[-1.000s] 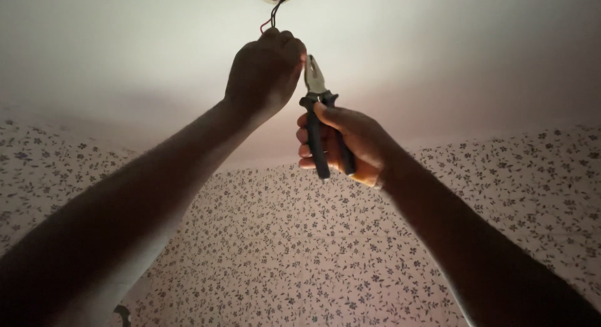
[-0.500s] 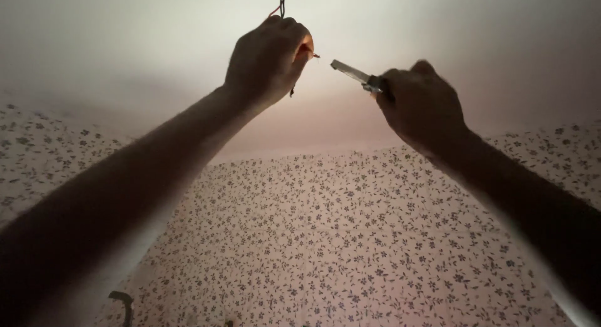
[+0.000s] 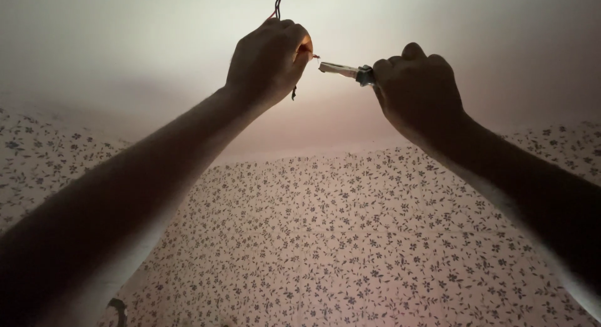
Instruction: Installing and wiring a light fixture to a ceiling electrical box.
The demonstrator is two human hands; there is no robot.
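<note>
**Pliers level at the ceiling wires**

The pliers [image 3: 343, 70] lie with their long axis close to horizontal, the metal nose pointing left toward the left hand [image 3: 268, 61] and tilted very slightly upward at the tip. Only the pale nose and a short bluish stretch of the handles show; the rest is buried in the right hand [image 3: 418, 89]. The nose tip stops just short of a bare wire end [image 3: 315, 56] that pokes out sideways from the left fist, the two near but with a sliver of gap between them.

The right hand is a tight fist, its fingers wrapped closed around the pliers' handles, knuckles up, wrist bent and forearm running down to the lower right corner. Whether the pliers' nose is open or closed is too small to tell.

The left hand is raised higher, its fingers curled shut around the wires [image 3: 277, 5], which run upward as thin dark and reddish strands and leave the top edge. A short dark end hangs below the fist. The left forearm stretches diagonally down to the lower left.

Behind both arms are the pale ceiling [image 3: 156, 45] and a wall with small-flowered wallpaper [image 3: 350, 239].
</note>
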